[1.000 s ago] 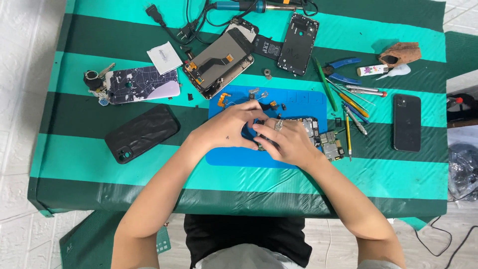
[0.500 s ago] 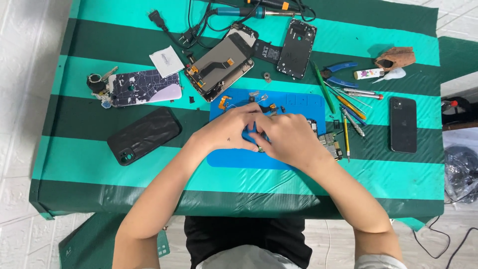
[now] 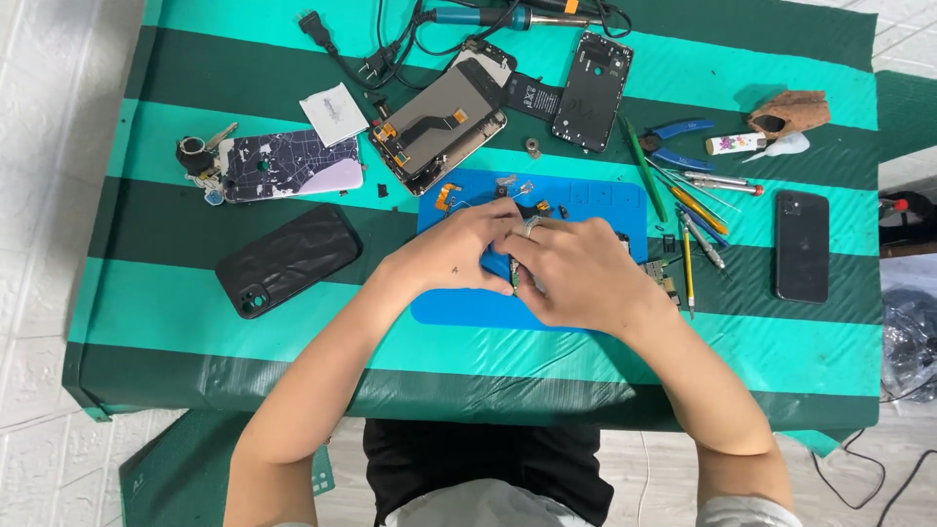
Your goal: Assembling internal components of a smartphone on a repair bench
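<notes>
Head view: hands (image 3: 527, 259) over blue mat (image 3: 459, 307), small part possibly between.

Both hands meet on the blue mat (image 3: 459, 307), whose bare near strip at 6 o'clock opens onto free desk (image 3: 195, 312) along the front edge. At 12 o'clock an opened phone (image 3: 439, 127) and a back housing (image 3: 592, 91) crowd the way; at 3 o'clock lie tools (image 3: 688, 205) and a dark phone (image 3: 802, 246). At 9 o'clock a black case (image 3: 290, 259) blocks the desk.
</notes>
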